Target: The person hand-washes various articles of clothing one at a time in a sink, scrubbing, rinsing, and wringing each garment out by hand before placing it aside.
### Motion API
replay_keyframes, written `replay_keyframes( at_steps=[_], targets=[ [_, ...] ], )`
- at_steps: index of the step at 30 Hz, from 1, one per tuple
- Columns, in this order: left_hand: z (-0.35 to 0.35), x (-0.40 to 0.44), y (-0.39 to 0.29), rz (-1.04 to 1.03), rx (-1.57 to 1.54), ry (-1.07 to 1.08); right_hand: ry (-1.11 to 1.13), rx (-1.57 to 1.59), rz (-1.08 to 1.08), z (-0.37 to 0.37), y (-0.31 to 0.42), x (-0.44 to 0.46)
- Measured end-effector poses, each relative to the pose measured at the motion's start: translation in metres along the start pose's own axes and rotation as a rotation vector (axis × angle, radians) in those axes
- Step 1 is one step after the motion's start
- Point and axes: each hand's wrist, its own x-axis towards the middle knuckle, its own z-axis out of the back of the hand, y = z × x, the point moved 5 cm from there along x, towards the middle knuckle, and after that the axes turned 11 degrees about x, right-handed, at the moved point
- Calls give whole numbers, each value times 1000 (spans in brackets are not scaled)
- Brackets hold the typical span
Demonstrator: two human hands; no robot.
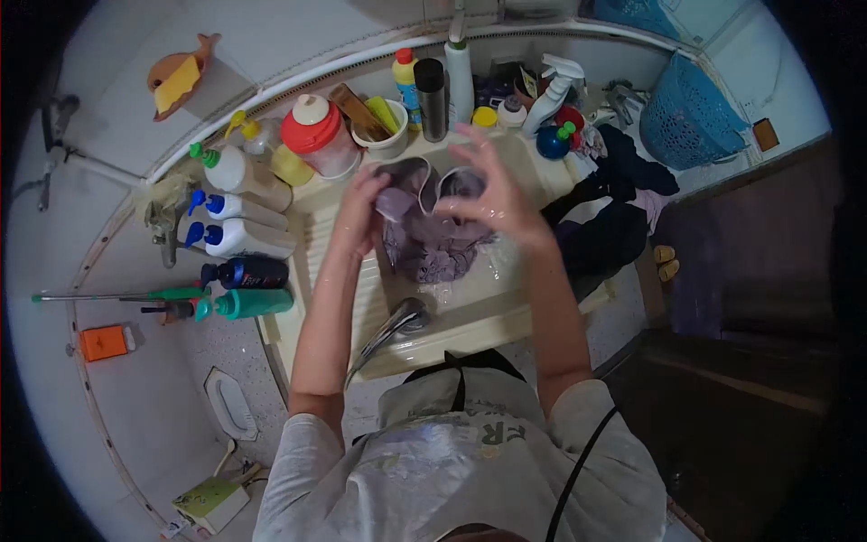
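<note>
Purple cloth (438, 262) lies bunched in the cream sink (470, 341), its upper edge lifted into loops between our two hands, with wet glints around it. Our left hand (363, 203) is at the left of the sink, its fingers bent around the cloth and seemingly grasping it. Our right hand (501, 203) has its fingers spread, thumb close to the lifted edge; we cannot tell whether it touches. We judge the step in hand to be working the wet cloth over the sink, and the next move to call for bringing the right fingers together on that edge. A shower head (411, 314) rests at the near side of the sink, beside its ribbed board (366, 298). Pump bottles (244, 239) line the sink's left side; a red-lidded tub (316, 135), a dark flask (430, 99) and a spray bottle (551, 95) stand behind it. Dark clothes (591, 239) are heaped over its right side, with a blue basket (691, 113) beyond. Pale walls curve behind the sink, a squat toilet (230, 405) is set in the floor to its left, and yellow slippers (666, 262) lie to its right.
</note>
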Motion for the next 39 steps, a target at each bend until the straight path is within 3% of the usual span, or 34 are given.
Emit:
replay_keyframes(
  at_steps=[2,3,4,5,7,8,10,11,12,13,15,16,18,19,20,22,24,26,28,30,32,33,35,38,39],
  targets=[
    [-37,-23,33,209,-72,95,193,-431,-232,-44,-38,-32],
    [-37,-26,69,211,106,112,206,-530,-385,-51,-70,-51],
    [-28,-34,84,37,749,151,217,-628,-538,-56,-115,-74],
    [-21,-48,94,-154,1391,171,88,-472,-403,-53,-189,-107],
    [5,-84,120,0,1527,-80,78,-510,-793,-40,-241,-151],
    [22,-87,137,-5,1522,-84,79,-517,-789,-34,-255,-158],
    [52,-92,185,243,918,208,0,-599,-720,-23,-265,-168],
    [45,-102,160,325,883,250,-55,-478,-721,-23,-236,-144],
    [48,-101,148,220,1027,170,-67,-618,-417,-21,-240,-113],
    [49,-99,136,112,1168,87,28,-291,-375,-27,-166,-71],
    [48,-89,121,-36,1010,-13,35,-49,-556,-30,-67,-5],
    [51,-79,125,-135,985,-84,107,-220,-229,-31,-2,26],
    [35,-74,105,-168,975,-95,199,-105,-88,-32,71,60],
    [24,-73,92,-195,965,-116,190,41,-156,-28,97,74],
    [10,-74,81,-208,962,-108,174,199,-89,-29,133,83],
    [-8,-77,68,-75,1273,-280,54,42,-179,-42,236,64],
    [-20,-70,71,-62,1216,-262,18,22,-159,-22,237,73],
    [-30,-66,61,-217,1224,-458,-44,5,-129,26,241,56],
    [-36,-60,46,-218,1137,-519,-102,-10,-105,88,234,96],
    [-33,-51,31,-562,1032,-691,-154,-22,-92,193,233,102],
    [-19,-28,32,-481,607,-467,-198,-34,-79,271,234,99],
    [-19,-29,22,-603,542,-481,-217,-39,-70,293,226,102],
    [-5,-22,9,-607,492,-414,-250,-47,-56,224,219,55],
    [28,-13,9,-442,560,-302,-321,-48,-24,116,209,-4],
    [41,-13,11,-461,836,-347,-348,-48,-12,122,204,-5]
  ],
)
